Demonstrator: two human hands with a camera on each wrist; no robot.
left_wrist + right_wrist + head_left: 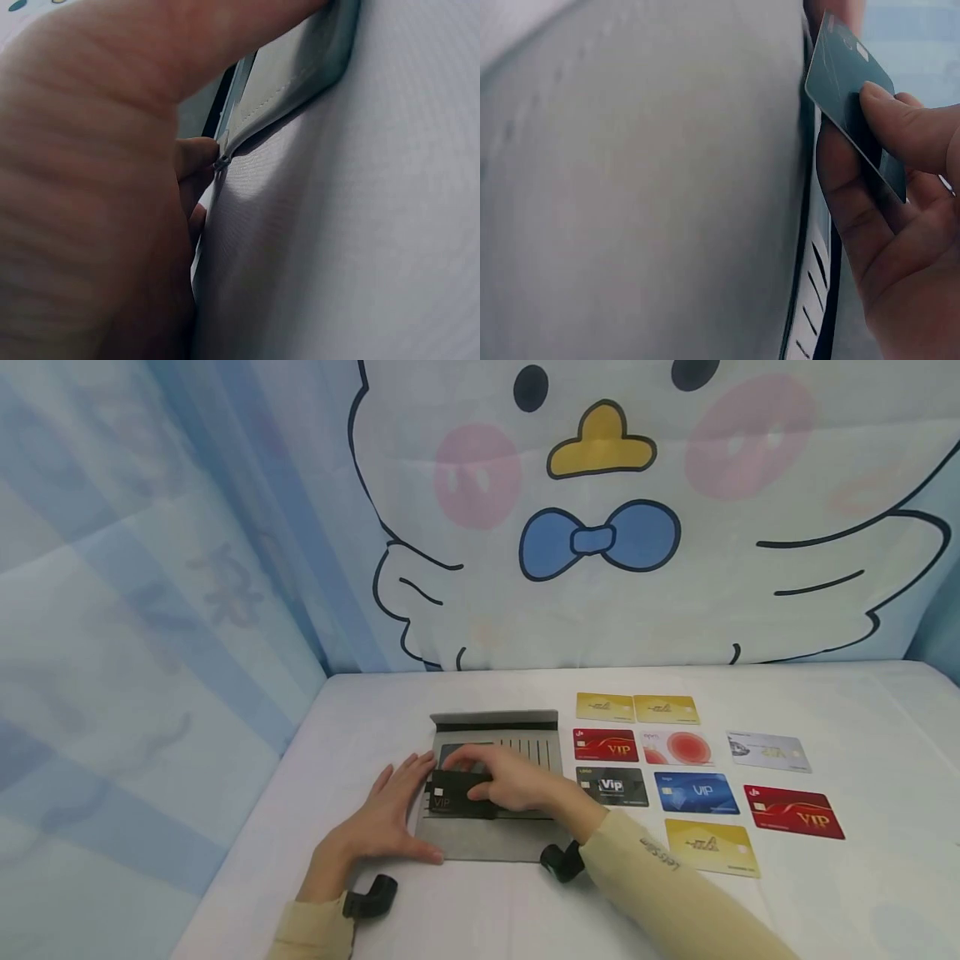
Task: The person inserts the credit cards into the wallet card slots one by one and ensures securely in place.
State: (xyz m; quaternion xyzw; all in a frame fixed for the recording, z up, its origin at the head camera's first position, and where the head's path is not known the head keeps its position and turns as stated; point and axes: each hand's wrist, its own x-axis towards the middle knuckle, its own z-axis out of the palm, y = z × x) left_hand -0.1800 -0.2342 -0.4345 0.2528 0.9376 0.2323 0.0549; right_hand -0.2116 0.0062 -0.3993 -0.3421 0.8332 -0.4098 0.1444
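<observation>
A grey card holder [487,842] with rows of slots lies unfolded in front of me. My right hand [517,777] is over its middle and pinches a black VIP card [450,797] between thumb and fingers. In the right wrist view the thumb presses one face of that card [847,75], with fingers behind it. Another dark card [448,749] shows in the upper slots, partly hidden by the right hand. My left hand [390,814] rests with fingers spread along the holder's left side, its thumb at the lower left corner. In the left wrist view fingertips [199,154] touch the holder's edge.
Right of the holder several cards lie in loose rows: gold [603,707], red [604,745], dark grey [612,787], blue [697,793], white with a red circle [677,748] and silver [768,752]. They lie on a white-covered table [885,893] before a printed cloth backdrop [600,618].
</observation>
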